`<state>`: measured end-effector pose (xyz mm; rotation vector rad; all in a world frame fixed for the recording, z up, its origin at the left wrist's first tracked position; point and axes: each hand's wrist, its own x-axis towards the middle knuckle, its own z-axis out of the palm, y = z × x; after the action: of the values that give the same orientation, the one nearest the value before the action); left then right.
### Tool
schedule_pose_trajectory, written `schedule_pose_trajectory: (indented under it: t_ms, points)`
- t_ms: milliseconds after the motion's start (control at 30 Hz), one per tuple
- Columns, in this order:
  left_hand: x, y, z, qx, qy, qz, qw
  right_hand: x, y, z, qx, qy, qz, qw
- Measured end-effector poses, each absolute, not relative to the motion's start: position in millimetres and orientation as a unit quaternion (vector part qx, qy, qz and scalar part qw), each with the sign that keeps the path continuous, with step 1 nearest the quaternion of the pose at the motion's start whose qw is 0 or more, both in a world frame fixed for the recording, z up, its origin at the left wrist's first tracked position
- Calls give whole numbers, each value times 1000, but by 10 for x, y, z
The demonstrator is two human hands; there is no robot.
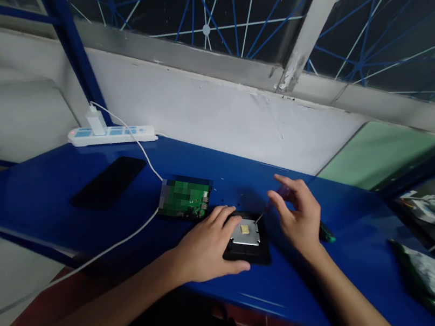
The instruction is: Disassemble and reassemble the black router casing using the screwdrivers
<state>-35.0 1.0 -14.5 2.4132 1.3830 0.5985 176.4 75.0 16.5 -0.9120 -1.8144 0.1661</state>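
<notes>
On the blue table lies a black case part (247, 253) with a silver metal plate (249, 238) on it, and a small yellowish square pad (245, 229) sits on the plate. My left hand (207, 246) rests flat over the left side of the case part, fingers spread. Between the thumb and fingers of my right hand (297, 213) is a screwdriver (280, 192) with a purplish handle, its thin shaft slanting down to the plate's upper right corner. Left of the case part is a green circuit board (190, 197) in a black housing, partly pixelated.
A black phone-like slab (108, 182) lies at the left. Behind it is a white power strip (113, 135) with a plug and a white cable (125, 236) crossing the table. Tiny dark bits lie behind the case part. At right are a green-black object (327, 233) and a bag (429, 276).
</notes>
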Motion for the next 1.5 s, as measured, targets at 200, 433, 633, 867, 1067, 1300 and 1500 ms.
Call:
schedule_pose_trajectory:
  t_ms: [200,433,633,867,1067,1300,1500]
  points:
    - [-348,1,-136,839,481,205,149,1768,721,133,-356,-757,161,524]
    - [-345,-4,-135,839,482,208,141,1755,740,85,-370,-741,173,533]
    - [-342,-3,-128,840,481,205,143,1778,753,151,-372,-757,89,529]
    - [-339,0,-145,839,485,203,141,1757,706,167,-352,-767,158,512]
    - [-333,-1,-123,842,485,193,137,1762,745,137,-371,-751,104,536]
    - [-332,-8,-126,841,488,197,126,1770,750,146,-357,-773,109,514]
    - [-342,-9,-143,840,487,199,131,1771,748,143,-367,-772,149,497]
